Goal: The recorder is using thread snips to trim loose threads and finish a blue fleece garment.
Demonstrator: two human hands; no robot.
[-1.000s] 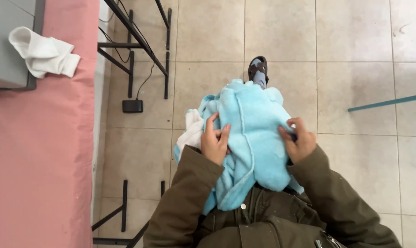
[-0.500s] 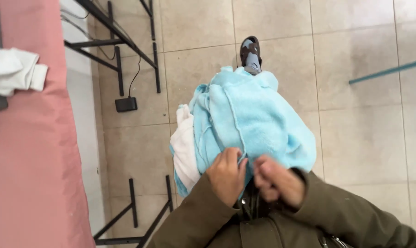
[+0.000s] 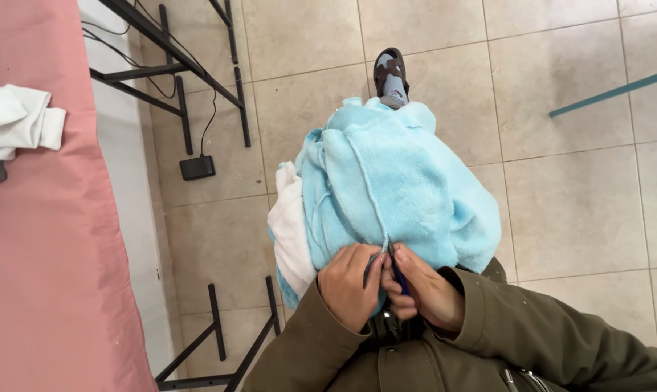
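- Both of my hands sit close together at my waist, pinched on the near edge of a fluffy light blue garment [image 3: 394, 189].
- Left hand [image 3: 350, 284]: its fingers are curled shut on the blue fabric, just where a thin cord or seam runs down the garment.
- Right hand [image 3: 424, 290]: its fingers are bent in and closed on the same edge, touching the left hand's fingertips; something dark blue shows between them, but I cannot tell what it is.
- The blue garment lies bunched over my lap and leg, with a white cloth [image 3: 291, 236] sticking out from under its left side.
- My shoe [image 3: 391, 72] shows just past the garment on the tiled floor [image 3: 575, 203].
- To my left stands a pink-covered table [image 3: 45, 276] with a folded white cloth [image 3: 16, 120] on it.
- A small black box [image 3: 197, 168] with a cable lies on the floor near black metal legs [image 3: 176, 80].
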